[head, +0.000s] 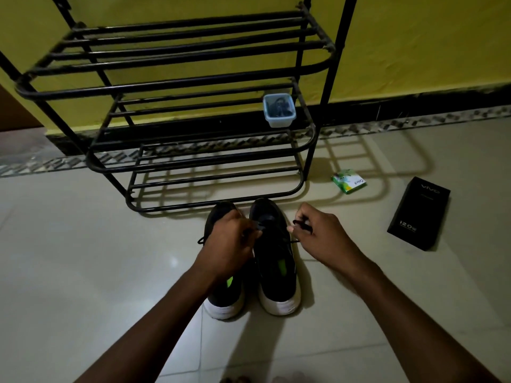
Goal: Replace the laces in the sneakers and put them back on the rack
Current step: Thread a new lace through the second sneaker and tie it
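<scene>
Two black fabric sneakers with white soles, lower centre of frame, heels toward the camera, before a black metal-bar rack point(193, 87). Left sneaker point(225, 299): left hand point(229, 241) lies over its front, fingers curled, pinching a black lace point(302, 226). Right sneaker point(276, 272): close alongside. Right hand point(320, 230), just right of its toe, pinches the lace's other end.
</scene>
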Demonstrator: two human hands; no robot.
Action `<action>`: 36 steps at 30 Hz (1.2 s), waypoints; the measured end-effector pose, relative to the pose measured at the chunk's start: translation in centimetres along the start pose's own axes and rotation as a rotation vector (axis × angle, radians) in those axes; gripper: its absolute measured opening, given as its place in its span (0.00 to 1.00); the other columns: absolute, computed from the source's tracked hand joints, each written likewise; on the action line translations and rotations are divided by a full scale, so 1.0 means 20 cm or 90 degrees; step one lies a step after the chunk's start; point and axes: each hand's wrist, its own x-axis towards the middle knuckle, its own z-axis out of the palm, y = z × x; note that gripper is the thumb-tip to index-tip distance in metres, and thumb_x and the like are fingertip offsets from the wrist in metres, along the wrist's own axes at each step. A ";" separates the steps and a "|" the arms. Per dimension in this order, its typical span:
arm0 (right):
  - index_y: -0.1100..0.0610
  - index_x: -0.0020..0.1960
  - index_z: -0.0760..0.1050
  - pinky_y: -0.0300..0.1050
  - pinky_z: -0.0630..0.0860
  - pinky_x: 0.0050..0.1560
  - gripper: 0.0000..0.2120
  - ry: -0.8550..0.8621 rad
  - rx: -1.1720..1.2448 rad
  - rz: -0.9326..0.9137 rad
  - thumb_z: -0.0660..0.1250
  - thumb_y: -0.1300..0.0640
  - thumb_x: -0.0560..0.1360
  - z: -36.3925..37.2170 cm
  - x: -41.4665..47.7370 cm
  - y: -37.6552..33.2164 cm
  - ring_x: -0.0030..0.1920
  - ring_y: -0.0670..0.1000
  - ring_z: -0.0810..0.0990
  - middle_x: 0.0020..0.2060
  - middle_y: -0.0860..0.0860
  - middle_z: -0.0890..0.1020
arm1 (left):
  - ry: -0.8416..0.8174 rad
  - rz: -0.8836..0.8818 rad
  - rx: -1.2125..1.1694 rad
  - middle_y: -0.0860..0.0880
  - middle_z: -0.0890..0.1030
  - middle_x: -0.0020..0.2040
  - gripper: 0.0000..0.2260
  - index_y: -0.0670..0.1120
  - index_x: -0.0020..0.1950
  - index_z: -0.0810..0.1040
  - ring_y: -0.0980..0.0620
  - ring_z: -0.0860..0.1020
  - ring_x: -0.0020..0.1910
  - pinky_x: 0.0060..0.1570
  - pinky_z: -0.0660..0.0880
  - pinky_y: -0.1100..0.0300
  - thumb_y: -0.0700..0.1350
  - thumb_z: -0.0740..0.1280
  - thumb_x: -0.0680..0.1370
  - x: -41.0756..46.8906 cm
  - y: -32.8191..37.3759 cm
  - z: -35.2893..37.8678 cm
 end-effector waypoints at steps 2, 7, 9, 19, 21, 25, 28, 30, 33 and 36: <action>0.53 0.49 0.74 0.36 0.71 0.38 0.09 -0.058 -0.097 -0.028 0.74 0.55 0.73 0.00 -0.01 0.03 0.36 0.41 0.73 0.35 0.41 0.71 | 0.000 -0.007 0.006 0.56 0.69 0.42 0.05 0.47 0.46 0.80 0.59 0.68 0.36 0.34 0.63 0.71 0.47 0.69 0.81 0.00 0.01 -0.01; 0.50 0.45 0.81 0.49 0.78 0.45 0.02 -0.120 -0.201 -0.031 0.72 0.56 0.73 -0.01 0.00 0.06 0.42 0.48 0.79 0.39 0.44 0.77 | -0.002 -0.018 -0.053 0.58 0.72 0.33 0.09 0.51 0.41 0.75 0.64 0.75 0.34 0.32 0.66 0.72 0.47 0.69 0.81 0.00 0.05 -0.06; 0.50 0.44 0.82 0.48 0.80 0.43 0.03 -0.147 -0.206 0.006 0.71 0.56 0.72 -0.02 0.00 0.05 0.39 0.47 0.79 0.40 0.47 0.81 | -0.045 -0.030 0.021 0.56 0.74 0.38 0.07 0.48 0.46 0.80 0.60 0.74 0.36 0.33 0.64 0.69 0.50 0.68 0.81 0.01 0.05 -0.06; 0.48 0.42 0.77 0.52 0.65 0.54 0.09 -0.088 -0.337 0.042 0.65 0.45 0.78 0.00 -0.02 0.07 0.60 0.50 0.64 0.57 0.45 0.67 | -0.095 -0.005 0.315 0.49 0.76 0.60 0.12 0.54 0.61 0.81 0.45 0.71 0.63 0.59 0.69 0.49 0.55 0.65 0.80 -0.01 0.03 0.02; 0.47 0.39 0.76 0.52 0.63 0.55 0.11 -0.093 -0.341 0.055 0.66 0.44 0.77 0.01 -0.05 0.10 0.63 0.50 0.61 0.62 0.43 0.64 | -0.093 -0.032 0.321 0.49 0.71 0.62 0.13 0.56 0.62 0.80 0.46 0.67 0.64 0.60 0.66 0.47 0.57 0.65 0.80 -0.02 0.01 0.02; 0.48 0.36 0.78 0.51 0.60 0.54 0.12 -0.071 -0.291 0.042 0.71 0.43 0.74 -0.01 -0.06 0.12 0.65 0.47 0.61 0.64 0.41 0.63 | -0.087 -0.045 0.160 0.53 0.69 0.60 0.10 0.52 0.47 0.83 0.51 0.67 0.63 0.58 0.64 0.47 0.57 0.69 0.78 -0.03 -0.01 0.01; 0.48 0.33 0.80 0.51 0.64 0.57 0.11 -0.085 -0.097 0.035 0.75 0.46 0.71 -0.01 -0.07 0.13 0.65 0.43 0.65 0.63 0.37 0.68 | -0.026 -0.078 -0.119 0.58 0.78 0.55 0.11 0.52 0.34 0.80 0.61 0.77 0.55 0.54 0.70 0.52 0.50 0.75 0.75 -0.04 0.02 0.00; 0.50 0.33 0.81 0.54 0.71 0.62 0.10 -0.085 0.076 0.036 0.77 0.51 0.71 0.00 -0.08 0.12 0.64 0.42 0.72 0.60 0.38 0.74 | -0.002 -0.128 -0.319 0.55 0.83 0.50 0.13 0.45 0.32 0.80 0.60 0.82 0.51 0.50 0.75 0.57 0.41 0.75 0.75 -0.05 0.06 0.00; 0.59 0.35 0.83 0.49 0.76 0.61 0.09 -0.066 0.301 0.033 0.74 0.63 0.74 0.01 -0.08 0.08 0.57 0.46 0.82 0.53 0.47 0.85 | 0.033 -0.163 -0.471 0.47 0.86 0.45 0.13 0.36 0.32 0.78 0.52 0.85 0.49 0.48 0.78 0.61 0.35 0.71 0.78 -0.06 0.11 0.00; 0.65 0.40 0.80 0.41 0.76 0.50 0.09 -0.042 0.492 0.100 0.68 0.65 0.78 0.05 -0.09 0.04 0.53 0.51 0.84 0.49 0.56 0.87 | 0.070 -0.191 -0.554 0.44 0.86 0.41 0.15 0.36 0.36 0.80 0.50 0.85 0.45 0.46 0.78 0.58 0.42 0.70 0.80 -0.05 0.11 0.01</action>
